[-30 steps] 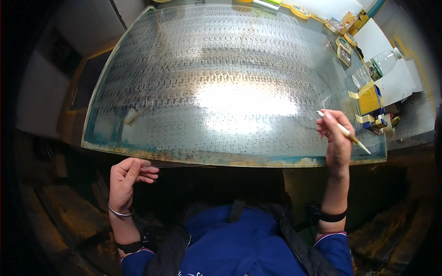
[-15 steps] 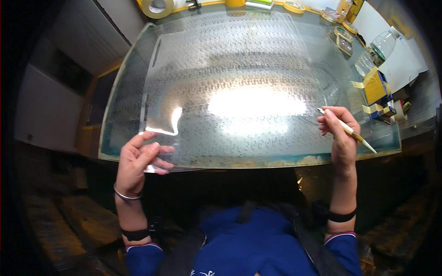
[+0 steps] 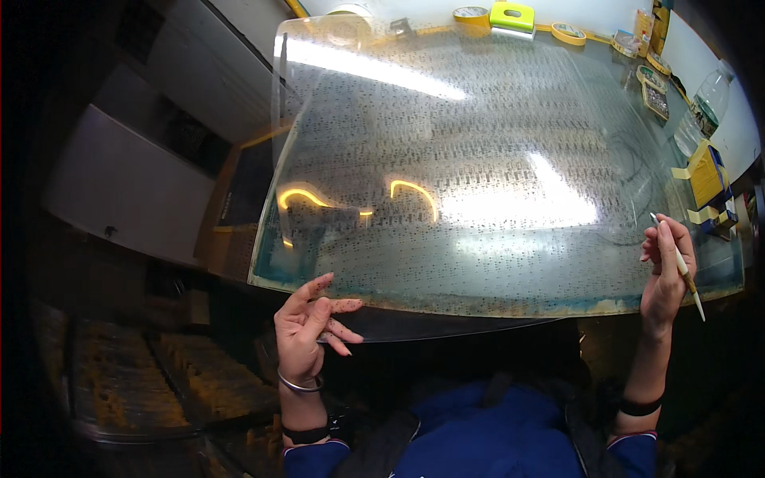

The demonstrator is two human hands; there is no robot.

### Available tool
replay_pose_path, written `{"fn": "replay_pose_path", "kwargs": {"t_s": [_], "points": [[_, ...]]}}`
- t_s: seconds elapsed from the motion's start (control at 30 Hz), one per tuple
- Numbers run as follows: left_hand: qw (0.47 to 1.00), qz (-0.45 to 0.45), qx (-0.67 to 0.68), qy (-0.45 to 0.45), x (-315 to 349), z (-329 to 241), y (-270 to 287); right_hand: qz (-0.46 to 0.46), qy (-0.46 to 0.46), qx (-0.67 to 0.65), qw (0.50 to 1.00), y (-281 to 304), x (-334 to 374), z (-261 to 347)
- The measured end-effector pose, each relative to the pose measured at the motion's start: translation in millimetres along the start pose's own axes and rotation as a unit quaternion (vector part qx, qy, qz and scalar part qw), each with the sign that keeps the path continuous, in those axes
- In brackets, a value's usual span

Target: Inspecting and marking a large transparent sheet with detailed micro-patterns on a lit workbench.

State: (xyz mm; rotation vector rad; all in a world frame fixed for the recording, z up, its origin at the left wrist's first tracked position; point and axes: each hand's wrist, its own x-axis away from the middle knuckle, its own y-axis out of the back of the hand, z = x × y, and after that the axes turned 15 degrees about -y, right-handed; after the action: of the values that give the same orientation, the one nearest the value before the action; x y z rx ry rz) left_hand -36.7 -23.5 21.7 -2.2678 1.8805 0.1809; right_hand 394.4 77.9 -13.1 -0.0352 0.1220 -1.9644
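My left hand (image 3: 312, 320) pinches the near left corner of a large clear film sheet (image 3: 414, 139), with the other fingers spread along it. The sheet bows over the glass-topped table (image 3: 275, 275), and its near edge hangs past the table's front. Rows of small dark marks show on or through it, and bright reflections hide parts. Over the table's right side, my right hand (image 3: 668, 267) grips a slim white pen-like tool (image 3: 683, 267) with a brown middle. Its thin tip points up and away; whether it touches the sheet I cannot tell.
Along the far edge lie tape rolls (image 3: 568, 33) and a green hole punch (image 3: 511, 17). At right are small flat containers (image 3: 655, 99), a clear plastic bottle (image 3: 705, 111) and a blue-and-yellow tape dispenser (image 3: 708, 183). A pale cabinet (image 3: 127, 175) stands left.
The view has turned left, shifting everything rightward in the picture. The sheet has swung up and left, its far corner now past the table's far left. Both hands keep their holds.
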Motion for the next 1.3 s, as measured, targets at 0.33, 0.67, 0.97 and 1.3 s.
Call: {"fn": "replay_pose_path", "kwargs": {"t_s": [0.33, 0.67, 0.97, 1.3], "points": [[0.999, -0.031, 0.015, -0.037, 12, 13, 15, -0.001, -0.013, -0.003, 1.000, 4, -5, -3], [0.996, -0.064, 0.028, -0.064, 14, 24, 21, 0.002, -0.010, -0.003, 1.000, 7, -8, -7], [0.982, -0.170, 0.053, -0.061, 12, 34, 6, 0.013, -0.022, 0.004, 1.000, 13, -10, -12], [0.993, 0.037, 0.104, 0.030, 18, 27, -56, 0.017, -0.026, 0.026, 0.999, 10, -7, -5]]}}
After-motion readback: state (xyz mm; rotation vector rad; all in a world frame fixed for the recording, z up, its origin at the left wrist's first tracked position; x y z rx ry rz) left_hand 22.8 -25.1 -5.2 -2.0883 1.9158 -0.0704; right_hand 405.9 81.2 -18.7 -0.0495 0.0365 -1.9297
